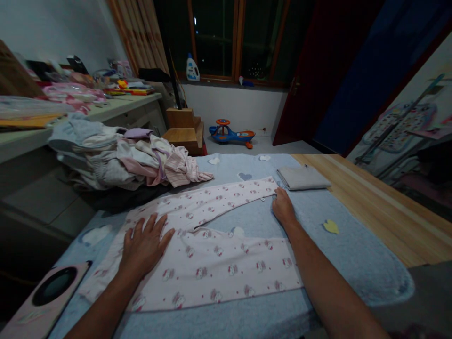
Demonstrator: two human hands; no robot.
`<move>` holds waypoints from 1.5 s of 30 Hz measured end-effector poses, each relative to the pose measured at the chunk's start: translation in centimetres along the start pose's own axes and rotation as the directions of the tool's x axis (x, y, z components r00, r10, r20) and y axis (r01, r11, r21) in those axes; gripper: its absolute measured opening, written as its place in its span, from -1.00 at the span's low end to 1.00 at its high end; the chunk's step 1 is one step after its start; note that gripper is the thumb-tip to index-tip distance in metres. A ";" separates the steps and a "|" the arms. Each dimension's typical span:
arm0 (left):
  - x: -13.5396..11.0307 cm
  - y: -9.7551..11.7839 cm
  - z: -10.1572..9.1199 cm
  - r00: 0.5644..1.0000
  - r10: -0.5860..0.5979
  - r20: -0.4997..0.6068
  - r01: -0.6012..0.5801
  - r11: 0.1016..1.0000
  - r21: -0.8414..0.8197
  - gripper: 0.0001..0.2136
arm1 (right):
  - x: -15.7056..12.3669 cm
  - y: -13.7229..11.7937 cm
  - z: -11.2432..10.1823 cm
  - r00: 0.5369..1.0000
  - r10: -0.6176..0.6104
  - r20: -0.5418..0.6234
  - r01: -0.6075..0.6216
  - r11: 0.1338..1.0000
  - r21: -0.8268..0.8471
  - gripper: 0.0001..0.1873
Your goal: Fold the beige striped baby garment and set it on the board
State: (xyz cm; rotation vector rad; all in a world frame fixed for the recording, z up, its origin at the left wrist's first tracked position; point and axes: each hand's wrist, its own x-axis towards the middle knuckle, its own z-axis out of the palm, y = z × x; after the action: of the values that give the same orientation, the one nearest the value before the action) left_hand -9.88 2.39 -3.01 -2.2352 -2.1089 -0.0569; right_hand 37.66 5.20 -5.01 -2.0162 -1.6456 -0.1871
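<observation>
Pale pink pants (219, 273) with a printed cartoon cat pattern lie spread on a blue blanket (353, 263), waistband to the left and both legs stretching right. My left hand (144, 242) rests flat on the upper part of the pants, fingers spread. At the cuff of the far leg, my right hand (282, 205) is closed, its fingers pinching the hem. My right forearm passes over the end of the near leg. Just beyond the right hand sits a folded grey cloth (302, 178).
A heap of clothes (130, 160) lies at the back left, beside a cluttered desk (120, 106). A pink device with a round dark window (52, 292) is at the near left. Bare wood (370, 212) shows on the right. Behind stand a wooden step seat (181, 134) and a ride-on toy (231, 134).
</observation>
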 end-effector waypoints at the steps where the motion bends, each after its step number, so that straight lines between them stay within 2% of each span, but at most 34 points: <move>1: 0.0 0.0 0.0 1.000 0.005 -0.005 -0.005 1.000 0.004 -0.40 | 0.0 0.0 0.1 1.000 0.003 0.004 -0.003 1.000 -0.004 -0.46; 14: -0.1 -0.3 0.4 0.999 0.015 -0.033 -0.015 1.000 -0.007 -0.41 | 0.5 -0.4 0.0 0.998 0.069 -0.004 -0.069 0.996 -0.056 -0.51; 20: -0.1 -0.2 0.2 1.000 0.005 -0.008 -0.005 1.000 -0.001 -0.41 | 0.7 -0.4 -0.1 0.996 0.084 -0.024 -0.085 0.996 -0.036 -0.52; 27: -0.1 -0.2 0.2 1.000 0.010 -0.007 -0.010 1.000 -0.001 -0.41 | 0.8 -0.5 -0.1 0.994 0.110 0.007 -0.110 0.993 -0.050 -0.48; 32: -0.2 0.0 0.0 1.000 0.005 -0.004 -0.005 1.000 0.028 -0.40 | 0.6 -0.1 0.1 0.999 0.028 -0.038 -0.030 0.997 -0.070 -0.52; 35: -0.1 0.2 -0.1 1.000 -0.004 -0.002 0.004 0.999 0.037 -0.40 | 0.6 0.1 -0.4 0.994 -0.052 -0.096 0.042 0.994 -0.103 -0.58; 37: 0.0 0.2 -0.1 1.000 -0.010 0.004 0.010 0.999 0.037 -0.40 | 0.6 0.1 -0.9 0.993 -0.055 -0.106 0.040 0.991 -0.131 -0.63; 41: 0.0 0.0 0.0 1.000 -0.014 0.003 0.014 1.000 0.027 -0.41 | 0.5 -0.9 -1.4 1.000 0.009 -0.020 -0.013 0.980 -0.199 -0.68; 45: 0.1 -0.1 0.2 1.000 -0.010 0.002 0.010 1.000 -0.001 -0.41 | 0.6 -2.1 -1.2 0.991 0.106 0.082 -0.081 0.961 -0.263 -0.61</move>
State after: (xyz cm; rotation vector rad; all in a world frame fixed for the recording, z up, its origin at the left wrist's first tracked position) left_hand -10.03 2.48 -3.20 -2.2256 -2.1220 -0.0561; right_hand 36.02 5.40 -3.13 -2.3263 -1.6498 -0.2894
